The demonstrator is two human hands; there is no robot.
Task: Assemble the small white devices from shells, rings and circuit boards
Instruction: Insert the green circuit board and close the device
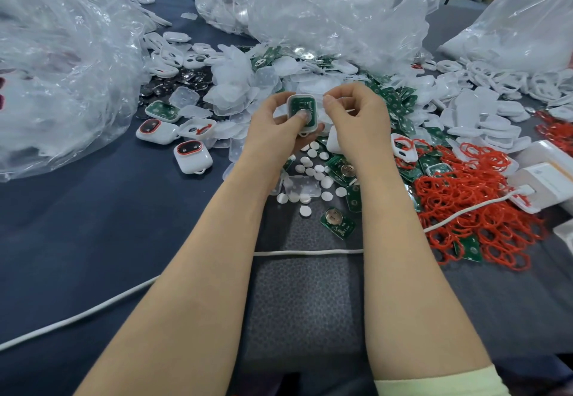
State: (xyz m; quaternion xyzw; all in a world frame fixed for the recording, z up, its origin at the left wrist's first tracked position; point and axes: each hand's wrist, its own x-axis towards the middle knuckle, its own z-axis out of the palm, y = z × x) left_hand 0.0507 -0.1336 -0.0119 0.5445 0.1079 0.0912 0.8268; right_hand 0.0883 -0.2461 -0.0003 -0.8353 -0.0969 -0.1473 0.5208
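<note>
Head view: a white shell [307, 130] with a green circuit board [305, 104] seated in it is held above the counter [93, 225] by the left hand [273, 129], whose thumb is pressed on the board. The right hand [356, 116] is curled just beside it, fingers pressed together at the tips; whether anything is pinched cannot be told. Red rings [465, 191] are heaped at right.
</note>
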